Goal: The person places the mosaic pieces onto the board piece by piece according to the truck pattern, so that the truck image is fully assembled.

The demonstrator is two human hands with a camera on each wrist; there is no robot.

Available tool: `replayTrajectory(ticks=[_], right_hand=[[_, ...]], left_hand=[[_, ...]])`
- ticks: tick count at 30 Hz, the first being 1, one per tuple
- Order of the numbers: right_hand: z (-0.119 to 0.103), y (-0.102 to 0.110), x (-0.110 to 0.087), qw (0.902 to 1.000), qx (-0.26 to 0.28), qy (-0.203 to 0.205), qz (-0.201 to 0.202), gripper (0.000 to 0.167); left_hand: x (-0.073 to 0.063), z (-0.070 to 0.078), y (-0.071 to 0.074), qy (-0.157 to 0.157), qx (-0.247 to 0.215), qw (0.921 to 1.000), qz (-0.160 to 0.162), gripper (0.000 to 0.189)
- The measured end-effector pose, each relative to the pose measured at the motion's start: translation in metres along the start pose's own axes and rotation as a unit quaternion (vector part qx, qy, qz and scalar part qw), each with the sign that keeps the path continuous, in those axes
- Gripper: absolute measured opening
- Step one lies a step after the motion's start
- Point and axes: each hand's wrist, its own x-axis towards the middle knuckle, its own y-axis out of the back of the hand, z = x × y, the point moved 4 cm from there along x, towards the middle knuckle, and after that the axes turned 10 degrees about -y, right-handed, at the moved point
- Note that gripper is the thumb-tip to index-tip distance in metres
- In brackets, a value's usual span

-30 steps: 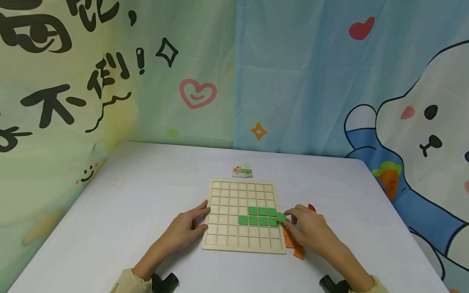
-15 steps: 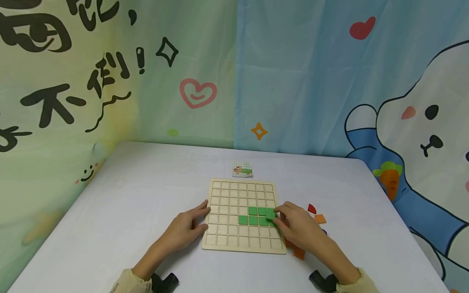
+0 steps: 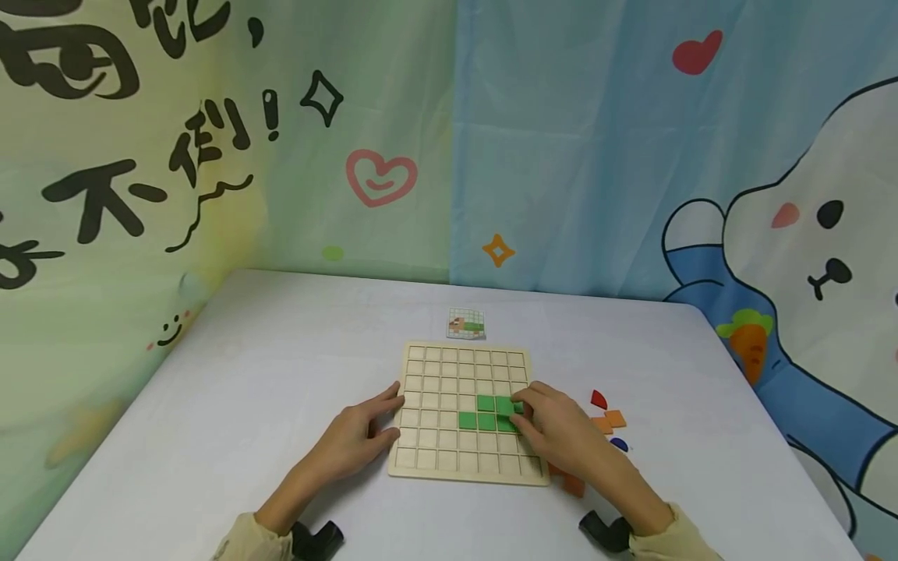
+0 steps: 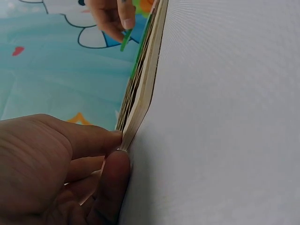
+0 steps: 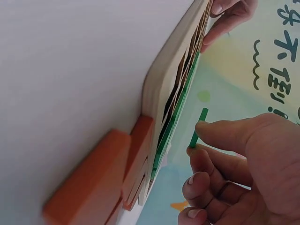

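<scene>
Pale, smooth wood makes up our board, a flat panel with rounded corners and a grid of shallow square cells. It lies on the white cloth-covered counter, its side edges running away from us, and thin layers show along its rim from close by. Glossy green squares fill two adjoining rows in its right half, the right ends partly hidden by our right hand.

In that hand we hold another green tile, thin, flat and straight-edged, clamped between the thumb and a finger. It is above the board, near those rows and apart from the surface. From the right wrist we see it edge-on as a slim bar, its long axis running nearly parallel to the board's face.

Our left hand touches the board's left edge, thumb and forefinger spread apart along it.

Beside the board's right edge lie flat orange tiles, partly under our right forearm. Farther right we see lighter orange squares, a red piece with a curved side, and a blue piece that looks half-round. Beyond the far edge lies a small printed card.
</scene>
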Motion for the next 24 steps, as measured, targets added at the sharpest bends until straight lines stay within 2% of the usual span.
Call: replayTrajectory(ticks=[12,24], right_hand=[[-0.013,-0.006,0.010,0.9999,-0.001,0.015,-0.005,0.026],[-0.027,-0.013,0.018,0.9998,-0.008,0.000,-0.020,0.027]], left_hand=[[0.001,-0.003,0.000,-0.005,-0.011,0.9999,-0.004,0.055],[0.001,-0.003,0.000,-0.006,-0.006,1.0000,0.001,0.054]])
